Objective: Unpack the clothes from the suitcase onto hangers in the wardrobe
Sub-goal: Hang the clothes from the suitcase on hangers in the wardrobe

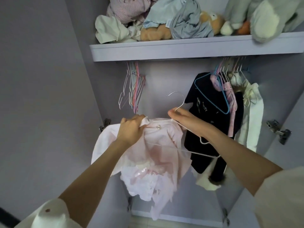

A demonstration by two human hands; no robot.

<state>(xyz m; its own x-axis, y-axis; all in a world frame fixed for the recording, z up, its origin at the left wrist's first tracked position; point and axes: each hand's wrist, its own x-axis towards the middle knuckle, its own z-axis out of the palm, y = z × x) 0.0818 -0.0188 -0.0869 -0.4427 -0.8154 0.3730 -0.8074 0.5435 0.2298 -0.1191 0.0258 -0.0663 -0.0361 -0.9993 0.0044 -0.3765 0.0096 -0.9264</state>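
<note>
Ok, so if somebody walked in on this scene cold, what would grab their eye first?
Probably the pale pink garment at centre, gripped by the left hand while the right hand holds a white wire hanger threaded into it. Next, the dark top on a blue hanger to the right, and the shelf above, piled with crumpled clothes and plush toys.

Empty hangers (131, 89) hang left, clothed hangers (230, 89) right, beneath the shelf (181, 50)
</note>
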